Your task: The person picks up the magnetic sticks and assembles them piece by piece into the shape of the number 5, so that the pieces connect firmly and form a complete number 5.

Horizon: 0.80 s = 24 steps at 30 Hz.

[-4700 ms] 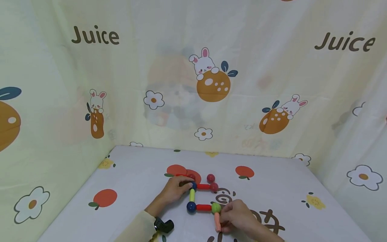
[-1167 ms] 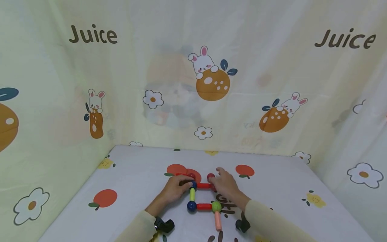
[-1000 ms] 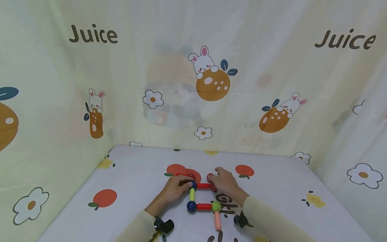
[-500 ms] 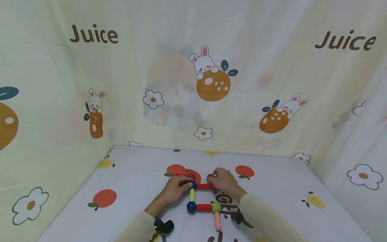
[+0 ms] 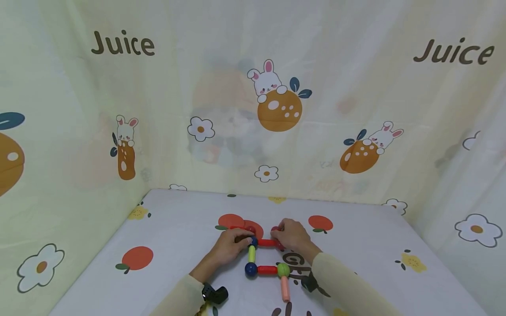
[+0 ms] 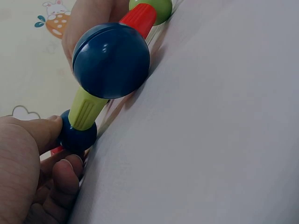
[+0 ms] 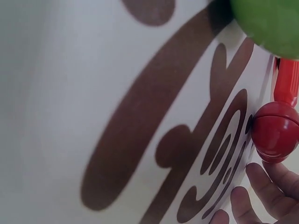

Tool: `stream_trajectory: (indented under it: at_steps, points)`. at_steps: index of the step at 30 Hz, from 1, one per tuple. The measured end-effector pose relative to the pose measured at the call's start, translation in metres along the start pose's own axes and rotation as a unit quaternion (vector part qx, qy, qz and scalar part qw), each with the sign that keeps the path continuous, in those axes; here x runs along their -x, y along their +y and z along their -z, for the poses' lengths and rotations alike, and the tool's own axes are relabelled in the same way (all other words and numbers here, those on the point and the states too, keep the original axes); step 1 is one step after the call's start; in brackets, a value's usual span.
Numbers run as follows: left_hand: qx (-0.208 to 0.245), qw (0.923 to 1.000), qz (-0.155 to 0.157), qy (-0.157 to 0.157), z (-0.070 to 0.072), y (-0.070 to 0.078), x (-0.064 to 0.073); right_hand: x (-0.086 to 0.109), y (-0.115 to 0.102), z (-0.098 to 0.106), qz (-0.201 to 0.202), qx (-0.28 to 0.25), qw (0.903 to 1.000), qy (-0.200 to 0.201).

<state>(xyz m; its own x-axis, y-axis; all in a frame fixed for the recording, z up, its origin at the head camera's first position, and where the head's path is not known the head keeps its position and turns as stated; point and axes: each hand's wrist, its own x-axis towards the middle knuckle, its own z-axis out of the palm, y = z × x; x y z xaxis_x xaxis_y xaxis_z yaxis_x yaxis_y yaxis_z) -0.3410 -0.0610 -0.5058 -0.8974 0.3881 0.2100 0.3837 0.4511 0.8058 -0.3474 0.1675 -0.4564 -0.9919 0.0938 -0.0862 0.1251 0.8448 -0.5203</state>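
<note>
Magnetic sticks and balls lie joined on the table. My left hand [image 5: 229, 246] pinches the far dark blue ball [image 6: 77, 137] between thumb and fingers. From there a yellow-green stick [image 5: 251, 254] runs to the near dark blue ball [image 5: 251, 269]. A red stick [image 5: 267, 270] links that one to a green ball [image 5: 283, 270], with a pink stick [image 5: 285, 289] pointing toward me. Another red stick [image 5: 266, 242] leads right to a red ball [image 7: 275, 128], mostly covered in the head view. My right hand [image 5: 293, 235] pinches a second red ball [image 5: 275, 229] just beyond it.
Another red ball [image 5: 250, 229] sits just beyond my left hand, with a red stick [image 5: 237, 227] beside it. A fruit-print cloth covers the table [image 5: 178, 219]. A printed curtain [image 5: 229, 184] hangs behind it.
My right hand has left the pink stick and moved up to the far red ball; its raised forefinger has curled down onto it. My left hand stays put.
</note>
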Motion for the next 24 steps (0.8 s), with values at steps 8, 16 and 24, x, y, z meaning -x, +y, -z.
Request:
stream_trajectory:
  at_steps: [8,16,24]
  points:
    - [-0.002,1.0000,0.000,0.000,-0.0004,-0.0002,0.0001,0.0007,0.0024,-0.0009,0.006,-0.010,0.9999,0.005]
    - [0.009,0.9998,0.016,-0.002,0.0002,0.0007,-0.0005,0.0029,0.0025,0.0004,0.007,-0.021,0.9995,0.022]
    - [0.006,1.0000,0.008,0.000,0.0001,0.0000,-0.0006,0.0037,0.0022,-0.0026,0.004,-0.028,0.9988,0.039]
